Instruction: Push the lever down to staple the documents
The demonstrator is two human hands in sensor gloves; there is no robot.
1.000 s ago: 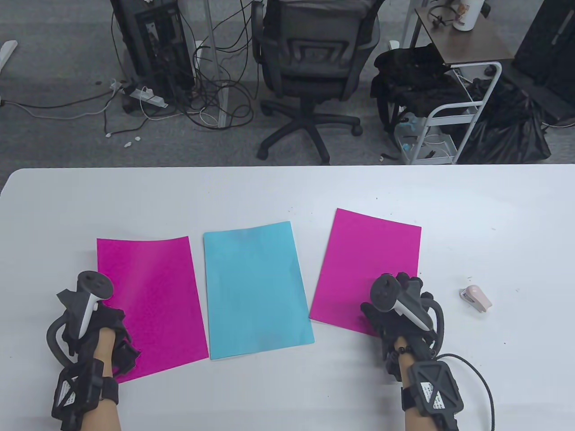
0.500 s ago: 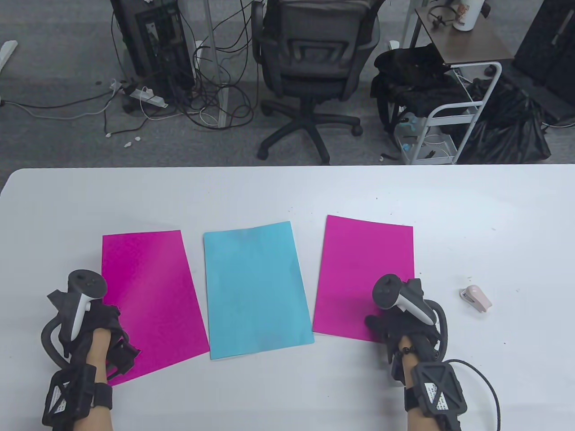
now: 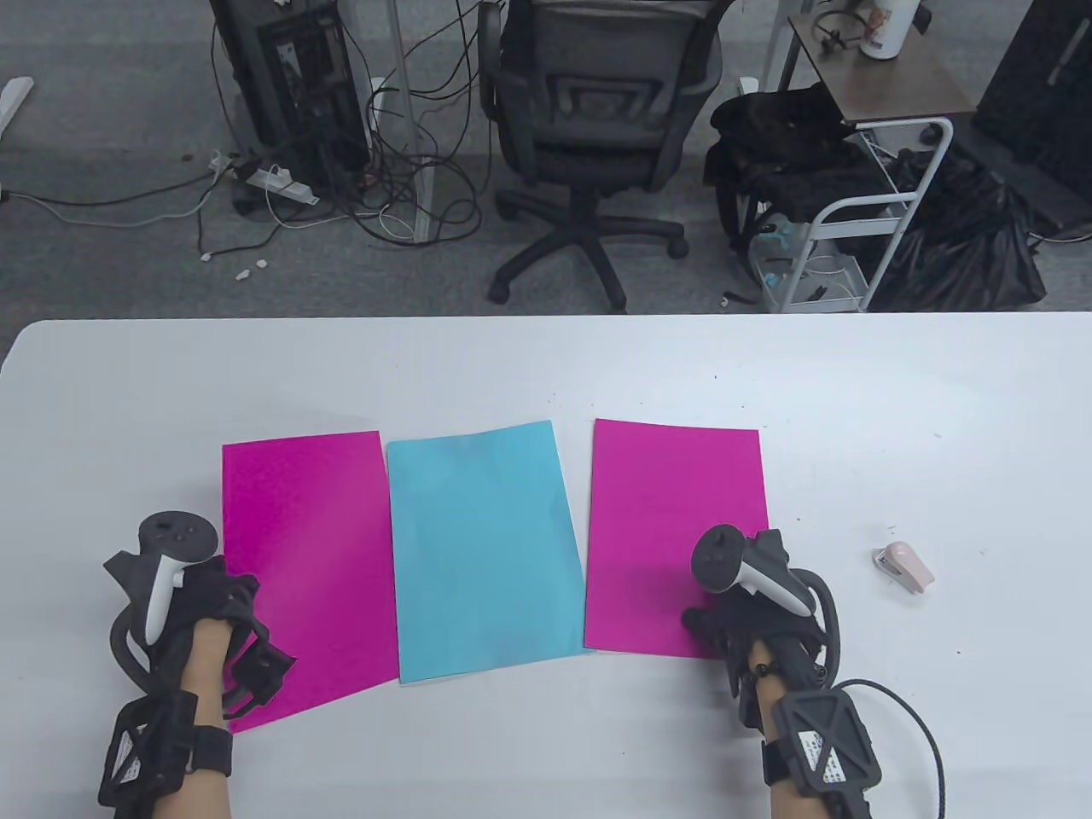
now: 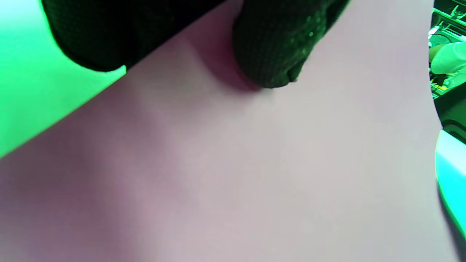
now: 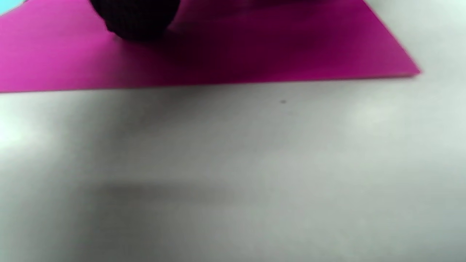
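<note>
Three sheets lie side by side on the white table (image 3: 546, 367): a left magenta sheet (image 3: 316, 546), a blue sheet (image 3: 482, 546) and a right magenta sheet (image 3: 665, 512). A small pink stapler (image 3: 904, 568) lies to the right, apart from the sheets and both hands. My left hand (image 3: 226, 618) presses on the left magenta sheet's near left part; a fingertip (image 4: 273, 47) touches the paper. My right hand (image 3: 734, 614) presses on the right magenta sheet's near right corner, with a fingertip (image 5: 138, 18) on it. Neither hand holds anything.
Past the table's far edge are an office chair (image 3: 597, 128), cables on the floor (image 3: 401, 188) and a white cart (image 3: 853, 213). Bare table lies behind the sheets and around the stapler.
Both magenta sheets have slid and turned toward the blue sheet under my hands. The left one moved right, the right one moved left until its near left corner meets the blue sheet.
</note>
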